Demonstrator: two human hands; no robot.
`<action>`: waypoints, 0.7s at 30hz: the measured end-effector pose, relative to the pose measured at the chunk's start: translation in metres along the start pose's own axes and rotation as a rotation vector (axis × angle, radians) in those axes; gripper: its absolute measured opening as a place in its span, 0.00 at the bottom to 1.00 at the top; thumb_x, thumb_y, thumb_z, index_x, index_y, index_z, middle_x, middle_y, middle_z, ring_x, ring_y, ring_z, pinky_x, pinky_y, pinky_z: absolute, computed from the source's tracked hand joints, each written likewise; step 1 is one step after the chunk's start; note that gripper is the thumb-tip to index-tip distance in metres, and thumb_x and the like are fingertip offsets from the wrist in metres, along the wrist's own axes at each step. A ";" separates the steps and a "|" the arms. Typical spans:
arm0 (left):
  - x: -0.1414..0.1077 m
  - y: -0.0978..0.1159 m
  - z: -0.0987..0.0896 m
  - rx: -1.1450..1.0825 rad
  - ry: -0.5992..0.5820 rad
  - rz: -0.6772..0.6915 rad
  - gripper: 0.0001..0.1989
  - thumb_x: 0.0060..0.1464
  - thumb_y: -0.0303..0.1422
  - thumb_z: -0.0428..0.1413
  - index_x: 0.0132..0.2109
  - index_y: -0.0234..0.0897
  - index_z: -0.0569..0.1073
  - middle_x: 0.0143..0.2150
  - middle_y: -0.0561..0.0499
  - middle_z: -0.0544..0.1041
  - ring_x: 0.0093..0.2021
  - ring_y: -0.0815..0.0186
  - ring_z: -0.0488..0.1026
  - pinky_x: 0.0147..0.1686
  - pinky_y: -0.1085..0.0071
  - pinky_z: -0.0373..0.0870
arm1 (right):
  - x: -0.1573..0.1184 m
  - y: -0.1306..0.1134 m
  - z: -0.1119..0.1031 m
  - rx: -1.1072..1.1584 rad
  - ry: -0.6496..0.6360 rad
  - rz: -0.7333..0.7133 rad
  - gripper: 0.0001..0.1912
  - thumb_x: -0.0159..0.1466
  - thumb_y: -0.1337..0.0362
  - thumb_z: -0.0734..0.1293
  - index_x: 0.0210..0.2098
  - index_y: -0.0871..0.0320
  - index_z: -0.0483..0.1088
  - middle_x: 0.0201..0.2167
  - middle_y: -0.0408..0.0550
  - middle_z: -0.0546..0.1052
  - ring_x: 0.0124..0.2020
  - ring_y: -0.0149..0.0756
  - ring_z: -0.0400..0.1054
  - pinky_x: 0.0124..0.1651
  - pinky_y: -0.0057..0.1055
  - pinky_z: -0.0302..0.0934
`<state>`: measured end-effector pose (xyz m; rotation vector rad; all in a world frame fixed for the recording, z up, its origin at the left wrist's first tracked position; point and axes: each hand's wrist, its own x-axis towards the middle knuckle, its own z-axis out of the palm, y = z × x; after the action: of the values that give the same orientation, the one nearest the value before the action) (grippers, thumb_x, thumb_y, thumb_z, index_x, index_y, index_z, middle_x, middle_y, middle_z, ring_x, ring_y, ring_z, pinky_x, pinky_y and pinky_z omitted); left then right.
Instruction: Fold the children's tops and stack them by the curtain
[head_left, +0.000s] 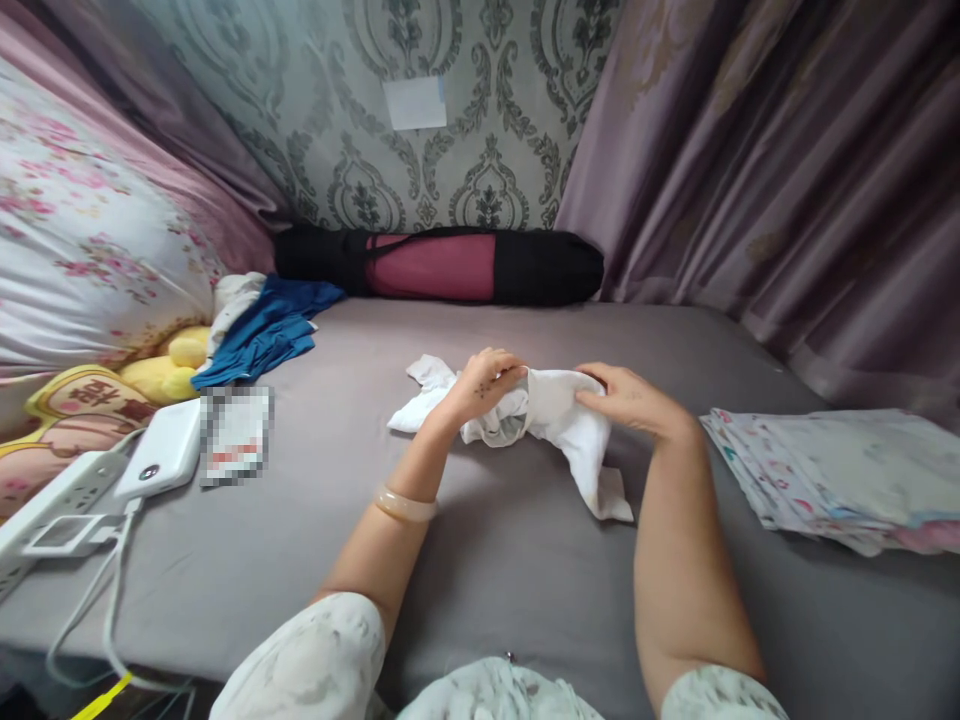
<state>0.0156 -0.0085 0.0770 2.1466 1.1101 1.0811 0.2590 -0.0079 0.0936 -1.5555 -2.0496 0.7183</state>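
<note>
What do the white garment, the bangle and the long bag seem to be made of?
White garment: soft, matte fabric, probably cotton or a blend; it drapes and creases loosely.
Bangle: smooth, glossy, perhaps stone or plastic; its pale, rigid-looking ring catches light.
Long bag: likely synthetic cloth, dull black and maroon, softly rounded at the ends; exact fibre unclear.

Place: a room at home
Backdrop: damask-patterned wallpaper (480,160)
Drapery: mauve curtains (780,180)
Comforts: flowered pillow (97,225), yellow plush toy (165,375)
Linen: stack of folded printed cloths (840,475)
</note>
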 end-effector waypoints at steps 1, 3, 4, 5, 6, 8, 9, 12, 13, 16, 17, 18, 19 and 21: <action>-0.001 0.003 0.000 -0.057 -0.001 -0.012 0.12 0.61 0.37 0.52 0.38 0.39 0.79 0.34 0.48 0.76 0.38 0.62 0.70 0.43 0.69 0.64 | 0.000 -0.004 0.001 0.033 0.044 -0.049 0.19 0.56 0.62 0.68 0.47 0.54 0.76 0.46 0.49 0.79 0.43 0.42 0.72 0.43 0.34 0.65; -0.002 0.009 0.000 -0.182 -0.012 -0.049 0.13 0.61 0.40 0.52 0.39 0.38 0.78 0.34 0.50 0.77 0.37 0.64 0.70 0.39 0.71 0.64 | -0.001 -0.015 0.003 0.118 0.080 -0.131 0.21 0.58 0.59 0.68 0.51 0.54 0.74 0.52 0.50 0.76 0.50 0.43 0.70 0.51 0.37 0.64; -0.003 0.012 0.000 -0.236 -0.019 -0.072 0.14 0.60 0.41 0.53 0.39 0.37 0.78 0.34 0.50 0.76 0.36 0.65 0.70 0.37 0.72 0.64 | -0.002 -0.021 0.004 0.162 0.066 -0.162 0.20 0.59 0.59 0.67 0.51 0.54 0.74 0.52 0.50 0.76 0.51 0.42 0.70 0.53 0.37 0.63; -0.004 0.015 -0.001 -0.280 -0.020 -0.096 0.15 0.59 0.43 0.53 0.38 0.36 0.78 0.33 0.51 0.76 0.35 0.66 0.70 0.35 0.73 0.64 | -0.002 -0.027 0.005 0.203 0.043 -0.186 0.19 0.60 0.58 0.66 0.49 0.55 0.75 0.50 0.49 0.77 0.51 0.42 0.71 0.54 0.37 0.63; -0.004 0.018 0.000 -0.317 -0.013 -0.119 0.16 0.58 0.44 0.54 0.38 0.35 0.78 0.32 0.51 0.75 0.34 0.67 0.69 0.34 0.73 0.63 | -0.003 -0.032 0.006 0.232 0.019 -0.204 0.18 0.60 0.58 0.67 0.48 0.55 0.76 0.49 0.49 0.78 0.50 0.41 0.71 0.54 0.37 0.63; -0.005 0.021 0.001 -0.384 0.019 -0.157 0.16 0.56 0.45 0.57 0.36 0.34 0.77 0.30 0.51 0.74 0.32 0.68 0.68 0.32 0.74 0.63 | -0.003 -0.040 0.009 0.251 -0.009 -0.222 0.16 0.59 0.57 0.68 0.45 0.55 0.77 0.45 0.48 0.79 0.48 0.41 0.72 0.51 0.35 0.64; -0.005 0.022 0.003 -0.417 0.040 -0.173 0.16 0.55 0.45 0.58 0.36 0.34 0.77 0.30 0.51 0.74 0.31 0.69 0.68 0.32 0.74 0.63 | -0.003 -0.042 0.010 0.248 -0.019 -0.225 0.15 0.59 0.56 0.68 0.43 0.55 0.77 0.44 0.47 0.80 0.46 0.40 0.73 0.50 0.34 0.65; -0.003 0.019 0.005 -0.496 0.095 -0.202 0.15 0.52 0.44 0.61 0.35 0.33 0.76 0.30 0.51 0.74 0.31 0.70 0.68 0.32 0.74 0.64 | 0.001 -0.040 0.015 0.224 0.003 -0.216 0.13 0.59 0.55 0.68 0.38 0.56 0.78 0.37 0.46 0.81 0.40 0.38 0.73 0.44 0.31 0.65; -0.003 0.017 0.004 -0.497 0.117 -0.206 0.15 0.52 0.43 0.61 0.36 0.34 0.75 0.31 0.51 0.75 0.31 0.70 0.69 0.33 0.74 0.64 | 0.003 -0.037 0.017 0.220 0.051 -0.204 0.13 0.59 0.55 0.68 0.36 0.56 0.78 0.35 0.46 0.81 0.38 0.38 0.73 0.42 0.31 0.64; -0.005 0.010 -0.006 -0.406 0.186 -0.230 0.13 0.53 0.41 0.60 0.35 0.34 0.75 0.30 0.51 0.74 0.30 0.71 0.68 0.31 0.75 0.64 | 0.014 -0.016 0.020 0.231 0.285 -0.122 0.16 0.58 0.52 0.68 0.35 0.59 0.78 0.32 0.48 0.80 0.35 0.38 0.73 0.39 0.31 0.64; -0.006 0.007 -0.011 -0.366 0.185 -0.252 0.13 0.53 0.41 0.60 0.34 0.34 0.74 0.29 0.52 0.74 0.29 0.71 0.67 0.30 0.75 0.63 | 0.018 -0.006 0.021 0.234 0.355 -0.081 0.18 0.57 0.50 0.68 0.34 0.60 0.78 0.32 0.49 0.80 0.34 0.38 0.73 0.38 0.31 0.64; -0.008 0.005 -0.017 -0.334 0.160 -0.276 0.13 0.54 0.42 0.59 0.33 0.34 0.74 0.27 0.52 0.73 0.27 0.71 0.66 0.28 0.75 0.62 | 0.021 0.004 0.022 0.227 0.408 -0.033 0.20 0.56 0.49 0.69 0.34 0.61 0.78 0.31 0.50 0.80 0.34 0.39 0.72 0.36 0.31 0.64; -0.011 0.002 -0.022 -0.313 0.108 -0.300 0.14 0.55 0.42 0.58 0.32 0.34 0.73 0.26 0.52 0.72 0.25 0.72 0.65 0.26 0.75 0.60 | 0.024 0.014 0.023 0.212 0.449 0.022 0.22 0.55 0.47 0.69 0.33 0.61 0.78 0.30 0.51 0.80 0.32 0.39 0.72 0.35 0.31 0.64; -0.015 -0.004 -0.030 -0.289 -0.068 -0.340 0.14 0.54 0.43 0.57 0.31 0.35 0.73 0.25 0.51 0.72 0.24 0.71 0.66 0.24 0.75 0.59 | 0.029 0.031 0.024 0.200 0.486 0.111 0.26 0.53 0.43 0.70 0.32 0.62 0.78 0.26 0.50 0.79 0.30 0.39 0.71 0.32 0.31 0.63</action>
<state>-0.0160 -0.0171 0.0844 1.6853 1.1568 0.9386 0.2585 0.0236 0.0564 -1.5529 -1.5025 0.5020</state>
